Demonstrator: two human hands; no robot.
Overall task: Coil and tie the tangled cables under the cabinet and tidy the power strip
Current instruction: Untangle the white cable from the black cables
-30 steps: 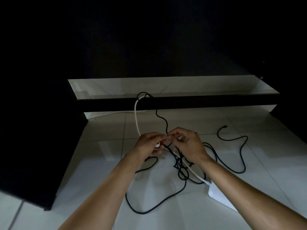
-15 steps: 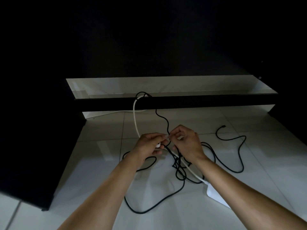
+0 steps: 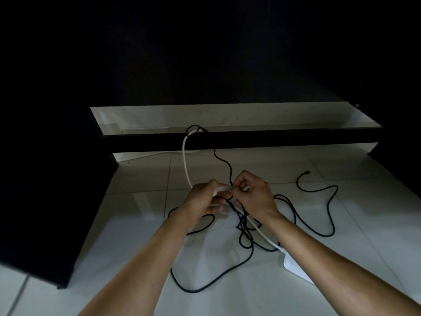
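Note:
A thick white cable (image 3: 185, 160) runs from under the black cabinet (image 3: 239, 139) down to a white power strip (image 3: 293, 267) that my right forearm partly hides. A thin black cable (image 3: 319, 215) lies tangled in loops on the tiled floor, its free end at the right. My left hand (image 3: 202, 199) and my right hand (image 3: 255, 195) meet above the tangle. Both pinch a short white strip (image 3: 222, 189) stretched between their fingertips, close to the white and black cables. Whether the strip wraps a cable is hidden by my fingers.
The cabinet's dark side panel (image 3: 52, 201) stands at the left, its foot on the floor. A pale wall strip (image 3: 227, 117) shows behind the cabinet's lower rail. White floor tiles (image 3: 364, 224) spread to the right and toward me.
My hands have drawn slightly apart, so the white strip between the fingertips now shows. The cables on the floor lie as before.

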